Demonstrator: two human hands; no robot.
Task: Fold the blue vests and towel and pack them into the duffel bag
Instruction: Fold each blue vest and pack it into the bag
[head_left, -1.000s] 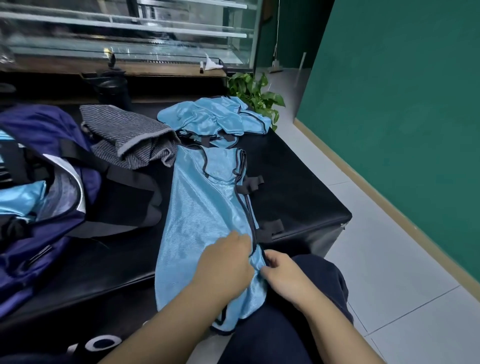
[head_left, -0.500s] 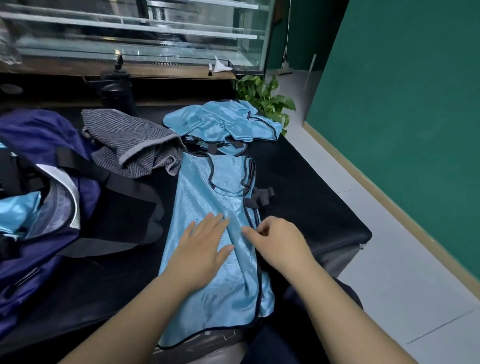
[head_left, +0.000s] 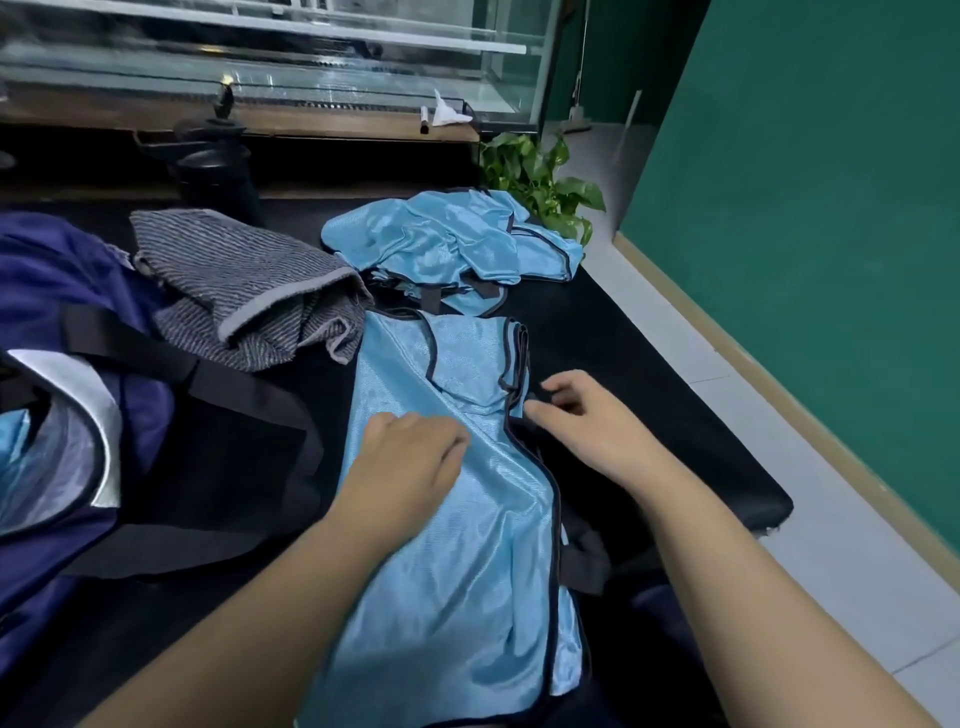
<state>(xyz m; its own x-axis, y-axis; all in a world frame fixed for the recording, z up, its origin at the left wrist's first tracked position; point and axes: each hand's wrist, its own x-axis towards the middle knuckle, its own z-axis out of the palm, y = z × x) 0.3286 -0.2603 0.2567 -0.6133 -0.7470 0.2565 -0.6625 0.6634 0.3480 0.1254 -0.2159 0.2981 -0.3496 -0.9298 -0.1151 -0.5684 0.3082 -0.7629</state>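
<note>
Left hand (head_left: 410, 457) lies palm-down on the blue vest (head_left: 457, 545), fingers loosely bent, pressing the fabric, gripping nothing. Right hand (head_left: 592, 421) sits just right of it at the vest's dark-trimmed edge, fingertips pinching the black strap (head_left: 532, 410) there. Vest is spread lengthwise on the black bench (head_left: 675, 415), under both hands. Beyond the hands: crumpled vest pile (head_left: 452, 244). Beyond and left of the left hand: grey striped towel (head_left: 244, 291). Far left of it: open navy duffel bag (head_left: 62, 415), blue fabric inside.
</note>
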